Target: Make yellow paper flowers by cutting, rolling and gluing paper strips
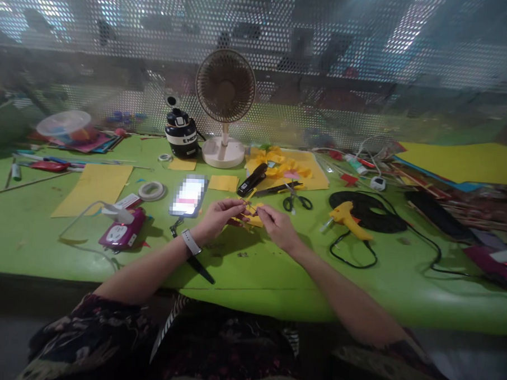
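My left hand (pixel 222 218) is closed in a pinch on a thin yellow paper strip (pixel 250 196), above the green table. Close against it on the right, my right hand (pixel 277 227) pinches the same small yellow paper piece, its fingertips pressed together. The exact shape of the piece is partly hidden by my fingers. Beneath and behind the hands lies a bit of yellow paper (pixel 257 218). A black stapler (pixel 252 180) rests just beyond the hands, with black-handled scissors (pixel 297 202) to its right. A lit phone (pixel 189 195) lies left of my left hand.
A fan (pixel 226 91) and a black bottle (pixel 181 135) stand at the back. Yellow paper flowers (pixel 280 164) lie on a yellow sheet. At right are a yellow glue gun (pixel 348 217) and black coil (pixel 387 215); at left, a tape roll (pixel 151 191) and purple power adapter (pixel 123 230).
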### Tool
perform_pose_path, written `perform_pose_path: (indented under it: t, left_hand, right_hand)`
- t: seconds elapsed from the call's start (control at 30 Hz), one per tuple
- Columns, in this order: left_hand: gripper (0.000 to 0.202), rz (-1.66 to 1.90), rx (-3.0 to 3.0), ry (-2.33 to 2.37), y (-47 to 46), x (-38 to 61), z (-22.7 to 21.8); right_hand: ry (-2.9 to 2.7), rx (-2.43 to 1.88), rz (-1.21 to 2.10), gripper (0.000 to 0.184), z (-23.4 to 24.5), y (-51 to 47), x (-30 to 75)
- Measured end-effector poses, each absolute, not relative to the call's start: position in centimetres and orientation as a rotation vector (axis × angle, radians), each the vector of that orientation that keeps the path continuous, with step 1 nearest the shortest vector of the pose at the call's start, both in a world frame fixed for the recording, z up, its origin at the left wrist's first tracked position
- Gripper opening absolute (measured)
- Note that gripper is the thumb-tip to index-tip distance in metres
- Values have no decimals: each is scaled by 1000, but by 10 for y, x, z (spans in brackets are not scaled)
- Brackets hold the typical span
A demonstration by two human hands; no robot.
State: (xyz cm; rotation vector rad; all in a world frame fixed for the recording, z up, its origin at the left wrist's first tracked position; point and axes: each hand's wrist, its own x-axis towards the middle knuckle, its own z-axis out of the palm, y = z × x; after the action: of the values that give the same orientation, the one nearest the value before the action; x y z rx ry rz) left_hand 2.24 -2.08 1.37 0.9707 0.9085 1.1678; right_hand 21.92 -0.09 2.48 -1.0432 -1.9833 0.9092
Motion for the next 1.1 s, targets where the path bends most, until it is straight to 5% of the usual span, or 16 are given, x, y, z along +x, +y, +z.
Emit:
perform_pose_path:
  t: [1.1]
  left_hand:
    - [36,1166,921,858,-21,22,13]
  right_hand:
    - [-2011,-989,880,37,30,-1,222]
